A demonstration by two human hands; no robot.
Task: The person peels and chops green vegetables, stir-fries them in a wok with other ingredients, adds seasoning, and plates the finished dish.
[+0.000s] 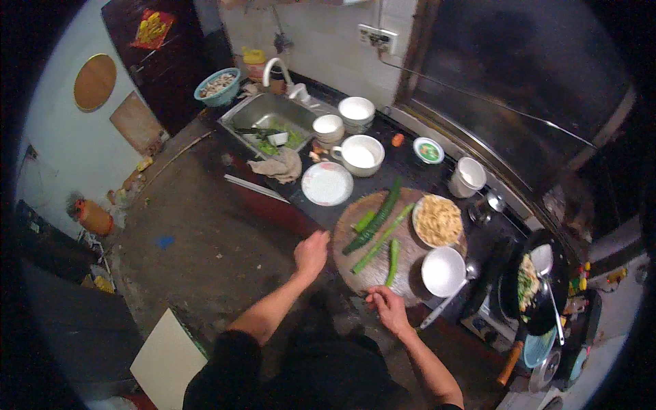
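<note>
My left hand (311, 256) hangs just beside the left edge of a round wooden chopping board (410, 261), fingers curled and partly hidden. At the near edge of the board is my right hand (388, 307), its fingers bent close to the lower end of a green vegetable piece (393, 259). Whether it grips anything is not clear. Also on the board lie a dark green cucumber (374, 225), a long thin green stalk (382, 239) and a short green piece (364, 221). A bowl of pale yellowish strips (438, 220) and a white bowl (443, 271) occupy its right side.
A ladle (448, 297) lies right of the board. Farther right, a wok (533, 282) with food and a spatula sits on the stove. Beyond the board are a white plate (327, 184), a large white mug (361, 155), stacked bowls (356, 110) and a sink (241, 115) holding greens.
</note>
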